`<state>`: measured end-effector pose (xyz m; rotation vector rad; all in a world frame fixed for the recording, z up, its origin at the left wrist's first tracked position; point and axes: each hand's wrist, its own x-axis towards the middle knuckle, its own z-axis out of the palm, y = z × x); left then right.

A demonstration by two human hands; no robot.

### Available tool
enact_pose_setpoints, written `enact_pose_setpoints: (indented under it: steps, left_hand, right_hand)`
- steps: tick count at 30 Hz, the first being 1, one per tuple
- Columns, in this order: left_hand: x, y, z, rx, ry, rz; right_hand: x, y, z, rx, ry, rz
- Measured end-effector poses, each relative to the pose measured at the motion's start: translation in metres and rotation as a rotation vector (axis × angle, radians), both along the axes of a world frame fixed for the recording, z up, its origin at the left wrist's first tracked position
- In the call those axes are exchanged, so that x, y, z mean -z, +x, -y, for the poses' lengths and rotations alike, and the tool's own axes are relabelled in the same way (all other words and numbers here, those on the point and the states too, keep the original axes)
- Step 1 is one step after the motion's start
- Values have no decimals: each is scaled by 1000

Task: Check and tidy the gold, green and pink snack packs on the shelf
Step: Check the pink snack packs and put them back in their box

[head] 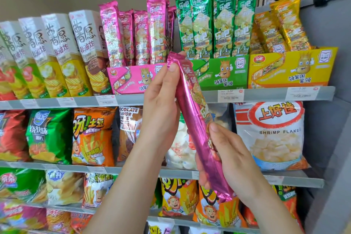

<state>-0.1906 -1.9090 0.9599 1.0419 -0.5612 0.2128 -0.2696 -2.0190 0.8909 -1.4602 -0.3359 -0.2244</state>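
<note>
Both hands grip one long, shiny pink snack pack (195,119), tilted before the shelf (266,94): left hand (161,112) near its top, right hand (226,156) lower, covering part of its print.

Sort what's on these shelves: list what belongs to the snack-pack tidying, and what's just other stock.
Job:
pink pack in hand, held by left hand and right hand
pink packs
green packs
gold packs

Other stock:
tall chip boxes
shrimp flakes bag
orange fries bag
</note>
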Motion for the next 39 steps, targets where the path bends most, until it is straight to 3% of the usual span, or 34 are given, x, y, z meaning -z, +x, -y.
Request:
enact_pose_setpoints:
  steps: [3, 7, 9, 12, 14, 18, 21, 26, 30, 33, 39]
  left_hand:
    - [-5, 4, -7, 60, -17, 52]
    - [-24, 16, -25, 74, -35, -57]
    - [-34, 21, -39, 20, 71, -20]
    - [-47, 29, -61, -214, 414, 265]
    - [-61, 36, -78, -264, 514, 384]
    - [-96, 56, -105, -250, 490, 462]
    - [-123, 71, -117, -377, 419, 584]
    - [-169, 96, -137, -595, 306, 805]
    - [-194, 109, -137, -702, 306, 980]
    - [-206, 118, -133, -758, 422, 1032]
    - [-199, 141, -118, -768, 822, 969]
  right_hand:
    - [-4, 4, -1, -99, 51, -32]
    - [-10, 10, -9, -184, 1, -37]
    - [-11, 17, -19, -30, -75, 49]
    - [-16, 33, -35, 288, -249, 247]
    - [-23, 43, -41, 454, -388, 360]
    - [-47, 66, -53, 542, -553, 404]
    - [-76, 80, -53, 541, -703, 462]
    - [-147, 104, -44, 874, -803, 691]
    - [-204, 122, -41, 948, -953, 821]
    - [-236, 136, -35, 955, -1099, 781]
    - [-254, 159, -39, 823, -1379, 560]
